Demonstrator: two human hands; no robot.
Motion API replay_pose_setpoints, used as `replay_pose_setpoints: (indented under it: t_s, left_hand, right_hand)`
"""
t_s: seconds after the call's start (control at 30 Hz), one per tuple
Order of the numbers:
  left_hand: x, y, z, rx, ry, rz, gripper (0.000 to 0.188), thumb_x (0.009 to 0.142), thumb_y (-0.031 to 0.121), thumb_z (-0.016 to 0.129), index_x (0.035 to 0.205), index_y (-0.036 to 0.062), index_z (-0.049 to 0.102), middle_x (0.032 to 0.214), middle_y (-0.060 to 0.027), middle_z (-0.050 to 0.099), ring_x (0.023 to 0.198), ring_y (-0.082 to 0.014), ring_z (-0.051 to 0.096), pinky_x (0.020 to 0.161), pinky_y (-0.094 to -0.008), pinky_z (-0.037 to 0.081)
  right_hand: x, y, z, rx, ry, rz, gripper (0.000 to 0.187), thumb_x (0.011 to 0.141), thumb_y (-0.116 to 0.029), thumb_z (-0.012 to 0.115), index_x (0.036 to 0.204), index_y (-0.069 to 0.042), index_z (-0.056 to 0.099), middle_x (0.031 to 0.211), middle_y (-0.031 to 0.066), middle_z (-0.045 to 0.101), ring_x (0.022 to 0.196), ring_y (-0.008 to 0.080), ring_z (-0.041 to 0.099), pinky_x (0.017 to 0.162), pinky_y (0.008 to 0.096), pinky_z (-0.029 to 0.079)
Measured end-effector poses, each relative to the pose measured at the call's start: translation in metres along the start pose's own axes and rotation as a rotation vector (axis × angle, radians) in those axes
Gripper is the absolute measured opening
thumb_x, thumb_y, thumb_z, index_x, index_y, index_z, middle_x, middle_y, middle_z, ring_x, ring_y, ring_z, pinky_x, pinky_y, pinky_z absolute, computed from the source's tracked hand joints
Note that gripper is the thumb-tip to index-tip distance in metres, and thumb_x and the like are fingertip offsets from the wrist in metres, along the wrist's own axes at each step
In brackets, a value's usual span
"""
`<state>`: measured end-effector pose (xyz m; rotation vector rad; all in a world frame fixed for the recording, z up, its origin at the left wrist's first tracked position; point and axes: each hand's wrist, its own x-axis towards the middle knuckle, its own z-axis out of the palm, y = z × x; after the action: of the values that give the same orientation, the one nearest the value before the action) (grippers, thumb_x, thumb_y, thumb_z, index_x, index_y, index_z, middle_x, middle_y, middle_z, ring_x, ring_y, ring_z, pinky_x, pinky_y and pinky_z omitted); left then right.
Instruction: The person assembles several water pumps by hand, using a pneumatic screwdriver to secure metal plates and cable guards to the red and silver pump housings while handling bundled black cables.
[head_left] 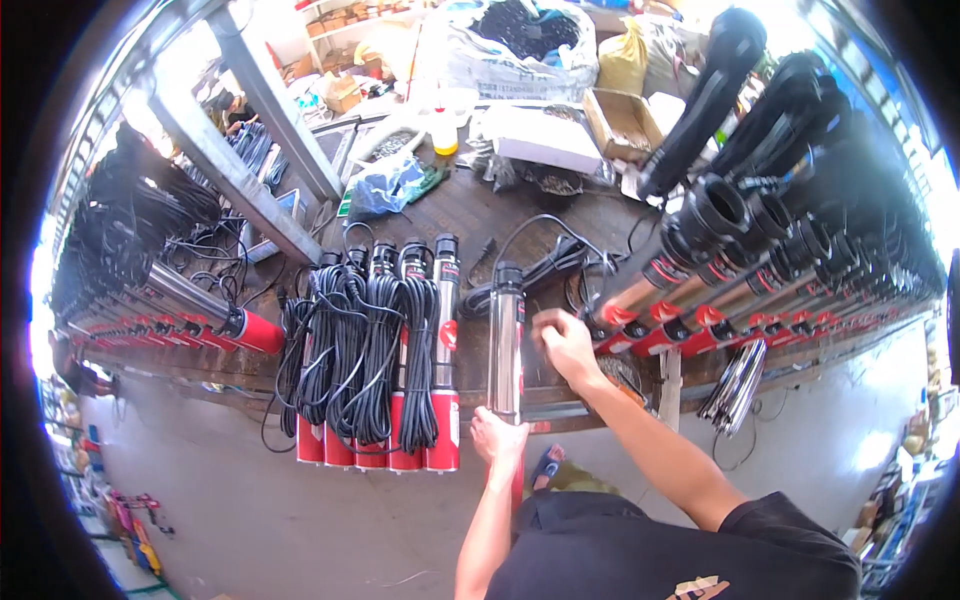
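A slim steel submersible pump (507,350) with a black top fitting lies in front of me, its near end reaching over the bench edge. My left hand (497,437) is closed round its lower part. Just right of the pump's middle is my right hand (564,345), its fingers curled and slightly blurred; anything in them is hidden. A black cable loops from the pump's top toward a coiled black cable (555,262) behind it. Left of it lies a row of finished-looking steel pumps (447,350) with red lower ends and bundled black cables (378,370) on top.
Many red-and-steel pumps (690,270) stand packed at the right, more at the left (200,310). Metal posts (270,120) rise at the back left. A white box (545,140), an open carton (622,125) and a blue plastic bag (385,187) sit behind. Thin metal strips (735,385) hang at the right.
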<state>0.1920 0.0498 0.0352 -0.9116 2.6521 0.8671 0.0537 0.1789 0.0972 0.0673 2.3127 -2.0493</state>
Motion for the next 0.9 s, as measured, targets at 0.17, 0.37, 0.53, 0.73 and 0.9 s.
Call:
replay_pose_setpoints:
  t_s: [0.17,0.37,0.53,0.73,0.9]
  left_hand:
    - [0.007,0.007,-0.03,-0.207,-0.108,0.007,0.079,0.057,0.027,0.092,0.117,-0.0032,0.051,0.117,-0.025,0.062,0.114,-0.0407,0.06,0.1,-0.0468,0.049]
    - [0.017,-0.001,-0.048,-0.411,-0.074,0.028,0.068,0.057,0.026,0.088,0.104,-0.003,0.047,0.102,-0.0231,0.059,0.104,-0.0422,0.059,0.094,-0.0505,0.048]
    - [0.031,0.003,-0.053,-0.493,-0.097,0.042,0.065,0.058,0.023,0.085,0.104,-0.0029,0.048,0.101,-0.0227,0.059,0.103,-0.0421,0.059,0.094,-0.0487,0.048]
    - [0.05,0.028,-0.052,-0.294,-0.163,0.041,0.074,0.062,0.028,0.086,0.115,-0.0047,0.047,0.116,-0.0247,0.06,0.113,-0.0393,0.06,0.098,-0.0465,0.052]
    - [0.08,0.038,-0.034,-0.15,-0.104,0.054,0.079,0.063,0.029,0.086,0.121,-0.005,0.045,0.122,-0.0253,0.059,0.115,-0.0384,0.062,0.1,-0.0441,0.053]
  right_hand:
    - [0.161,0.011,0.015,-1.434,-0.094,-0.212,0.025,0.084,-0.016,0.061,0.106,-0.004,0.065,0.104,0.0175,0.067,0.097,0.0326,0.066,0.082,0.0474,0.053]
    - [0.197,0.042,0.026,-1.93,-0.607,-0.36,0.076,0.064,-0.019,0.087,0.132,-0.008,0.055,0.132,0.0106,0.058,0.125,0.0255,0.055,0.104,0.046,0.039]
    - [0.208,0.054,0.029,-2.017,-0.561,-0.529,0.025,0.085,-0.017,0.07,0.109,-0.014,0.07,0.104,0.0064,0.071,0.104,0.0222,0.068,0.101,0.038,0.041]
    - [0.246,-0.017,0.019,-2.387,-0.392,-0.506,0.02,0.092,-0.024,0.062,0.084,-0.018,0.08,0.098,0.0012,0.076,0.099,0.018,0.067,0.101,0.0343,0.042]
    - [0.237,-0.109,0.046,-2.016,-0.729,-1.028,0.014,0.081,-0.019,0.064,0.079,-0.017,0.078,0.088,0.0029,0.076,0.094,0.0212,0.069,0.093,0.0328,0.05]
